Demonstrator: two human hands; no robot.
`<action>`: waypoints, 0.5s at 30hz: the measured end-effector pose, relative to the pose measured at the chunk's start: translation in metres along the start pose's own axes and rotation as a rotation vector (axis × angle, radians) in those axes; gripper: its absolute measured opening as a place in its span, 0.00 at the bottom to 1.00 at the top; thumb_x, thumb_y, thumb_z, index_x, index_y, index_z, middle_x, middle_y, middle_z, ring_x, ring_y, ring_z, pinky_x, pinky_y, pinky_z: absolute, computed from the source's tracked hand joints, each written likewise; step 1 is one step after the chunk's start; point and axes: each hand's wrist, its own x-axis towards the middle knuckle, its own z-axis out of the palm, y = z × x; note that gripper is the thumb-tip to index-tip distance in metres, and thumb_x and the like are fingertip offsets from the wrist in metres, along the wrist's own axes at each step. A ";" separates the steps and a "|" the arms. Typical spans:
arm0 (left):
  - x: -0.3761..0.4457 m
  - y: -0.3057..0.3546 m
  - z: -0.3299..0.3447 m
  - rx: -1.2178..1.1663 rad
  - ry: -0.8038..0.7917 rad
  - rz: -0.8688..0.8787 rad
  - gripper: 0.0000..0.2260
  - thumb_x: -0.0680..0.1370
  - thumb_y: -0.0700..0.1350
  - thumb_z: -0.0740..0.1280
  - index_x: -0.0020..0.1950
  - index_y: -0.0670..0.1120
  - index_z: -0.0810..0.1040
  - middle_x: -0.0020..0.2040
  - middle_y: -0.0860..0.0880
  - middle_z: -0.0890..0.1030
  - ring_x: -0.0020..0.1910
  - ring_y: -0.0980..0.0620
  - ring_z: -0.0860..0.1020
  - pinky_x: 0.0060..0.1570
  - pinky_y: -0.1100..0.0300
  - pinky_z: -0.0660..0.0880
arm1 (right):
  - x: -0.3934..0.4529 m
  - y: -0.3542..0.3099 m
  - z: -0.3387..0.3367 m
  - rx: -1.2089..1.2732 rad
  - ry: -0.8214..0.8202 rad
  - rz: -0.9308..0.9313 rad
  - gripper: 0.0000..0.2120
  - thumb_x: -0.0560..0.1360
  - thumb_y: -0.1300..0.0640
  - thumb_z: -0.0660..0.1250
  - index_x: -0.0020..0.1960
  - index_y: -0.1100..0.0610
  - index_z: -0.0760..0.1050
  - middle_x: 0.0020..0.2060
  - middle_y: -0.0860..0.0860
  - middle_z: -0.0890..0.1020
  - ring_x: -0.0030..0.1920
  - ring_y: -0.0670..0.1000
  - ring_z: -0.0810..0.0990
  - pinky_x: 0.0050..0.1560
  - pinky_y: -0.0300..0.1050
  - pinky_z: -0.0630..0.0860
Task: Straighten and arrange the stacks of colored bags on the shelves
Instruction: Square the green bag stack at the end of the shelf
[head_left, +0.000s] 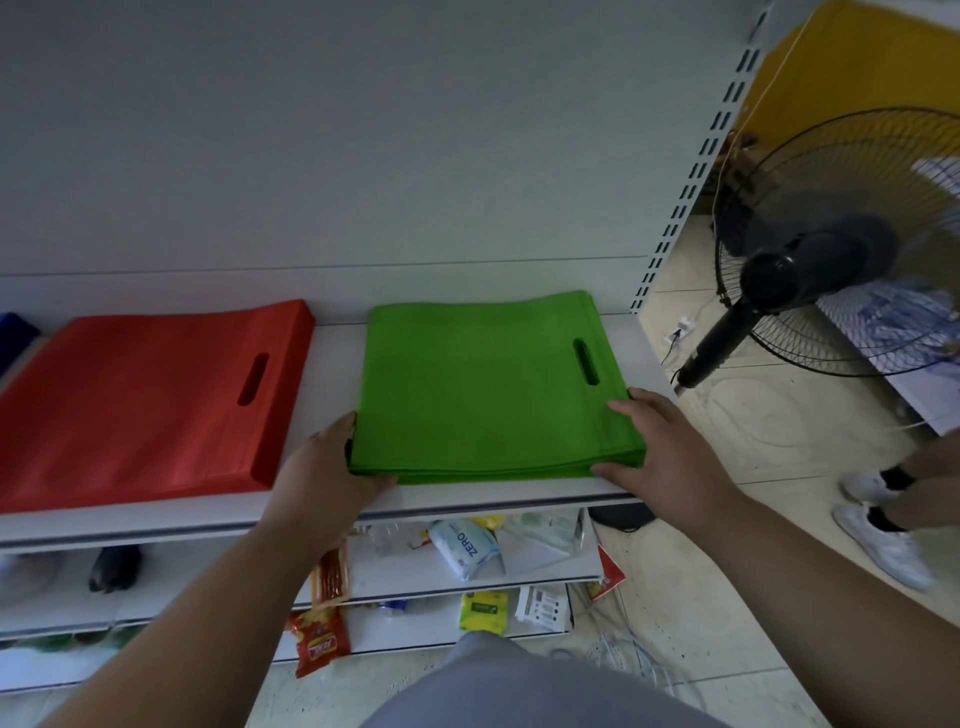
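A stack of green bags (483, 384) lies flat on the white shelf (332, 358), its handle slot toward the right. My left hand (332, 467) presses with straight fingers against the stack's near left corner. My right hand (670, 452) lies against its near right corner, fingers straight along the right edge. To the left a stack of red bags (150, 400) lies on the same shelf, slightly skewed. A dark blue stack (15, 338) shows only at the far left edge.
Lower shelves hold loose packets, a tissue pack (465, 545) and snack bags (317, 634). A black standing fan (831, 260) is to the right of the shelf upright (691, 192). Another person's white shoes (883, 540) are on the tiled floor at right.
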 end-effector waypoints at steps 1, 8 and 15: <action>-0.001 -0.001 -0.001 -0.004 -0.004 0.005 0.22 0.69 0.49 0.76 0.60 0.58 0.74 0.42 0.57 0.81 0.39 0.58 0.79 0.37 0.59 0.76 | -0.001 0.000 0.000 -0.016 0.002 -0.011 0.38 0.69 0.47 0.77 0.74 0.55 0.67 0.75 0.53 0.63 0.72 0.53 0.65 0.71 0.47 0.64; 0.004 0.004 -0.007 0.046 -0.057 0.038 0.28 0.68 0.51 0.76 0.65 0.58 0.68 0.46 0.53 0.80 0.41 0.53 0.79 0.40 0.56 0.78 | -0.001 0.004 -0.001 -0.191 0.011 -0.097 0.37 0.70 0.42 0.75 0.72 0.57 0.68 0.77 0.54 0.58 0.72 0.57 0.66 0.69 0.57 0.69; 0.002 0.011 -0.013 0.035 -0.095 0.045 0.29 0.70 0.46 0.75 0.67 0.54 0.67 0.45 0.54 0.81 0.40 0.56 0.80 0.39 0.54 0.80 | -0.007 0.000 0.004 -0.437 0.065 -0.158 0.30 0.71 0.42 0.73 0.65 0.61 0.75 0.70 0.61 0.70 0.68 0.63 0.70 0.63 0.63 0.73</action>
